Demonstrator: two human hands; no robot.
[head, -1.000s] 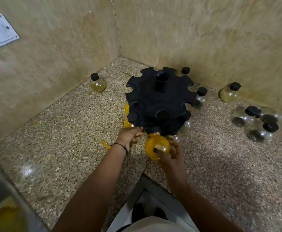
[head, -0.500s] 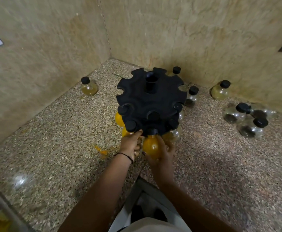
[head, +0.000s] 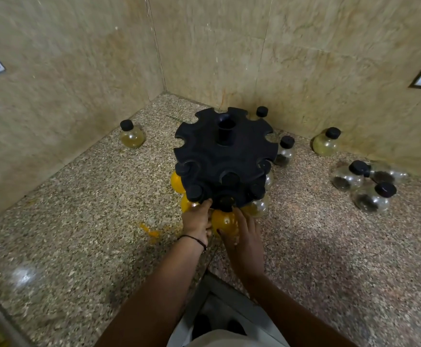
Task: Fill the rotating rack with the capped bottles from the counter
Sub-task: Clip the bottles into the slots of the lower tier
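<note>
Two beige marble walls (head: 66, 71) meet in a corner at 12 o'clock, and the speckled granite counter (head: 79, 221) fills the view below them. The black rotating rack (head: 224, 156) stands on the counter near that corner, with notched slots around its rim. Several slots from 7 to 5 o'clock hold black-capped bottles, while the slots on its far side are unfilled.

At the rack's 6 o'clock edge, the right hand (head: 244, 236) wraps its fingers round the orange bottle (head: 225, 221). The bottle's cap sits in a rim slot there. The left hand (head: 196, 221) is just beside that bottle at 7 o'clock, its fingertips against the rack's rim. Its back faces the camera, so I cannot tell whether it grips anything.

Loose bottles stand on the counter around the rack:
- a yellowish bottle (head: 132, 135) at 10 o'clock
- a capped bottle (head: 261, 111) at 1 o'clock behind the rack
- a clear bottle (head: 285, 151) just beside the rack at 3 o'clock
- a pale yellow bottle (head: 327, 142) by the wall at 2 o'clock
- a cluster of clear bottles (head: 349, 176) well apart at 4 o'clock

An orange smear (head: 149, 231) lies on the counter at 8 o'clock. A thin dark wristband (head: 194, 240) circles the left wrist.
</note>
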